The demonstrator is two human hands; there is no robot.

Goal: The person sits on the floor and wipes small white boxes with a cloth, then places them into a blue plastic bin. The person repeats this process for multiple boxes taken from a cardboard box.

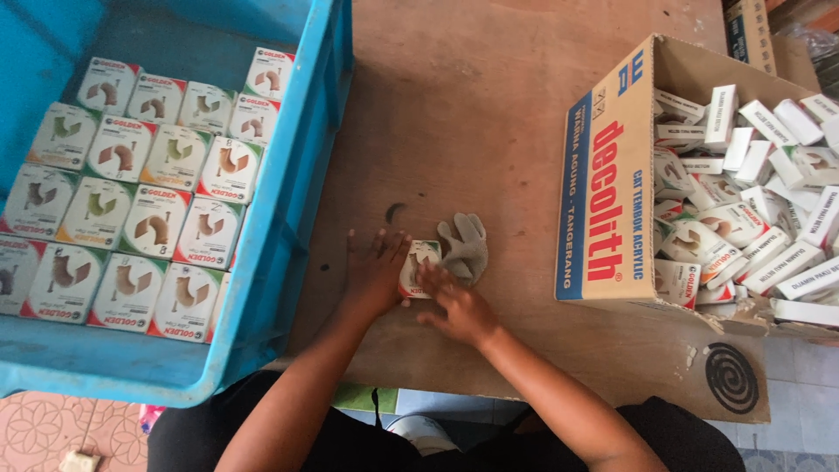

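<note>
Both hands hold one small box on the board

The left hand (374, 273) lies flat, fingers spread, against the left side of the box (420, 265); the right hand (456, 306) presses its fingertips on the box's right edge, so the box is pinched between them just beside a grey glove (466, 247). The light box could likely tip or slide toward the glove if either hand presses harder than the other, and a flap might crumple under the fingertips. One box in hand, one glove. The blue crate (280, 227) on the left shows about twenty boxes laid flat in rows; the carton (603, 175) on the right holds a loose heap too jumbled to count. One dark coil (731, 378) lies at the board's near right corner
</note>
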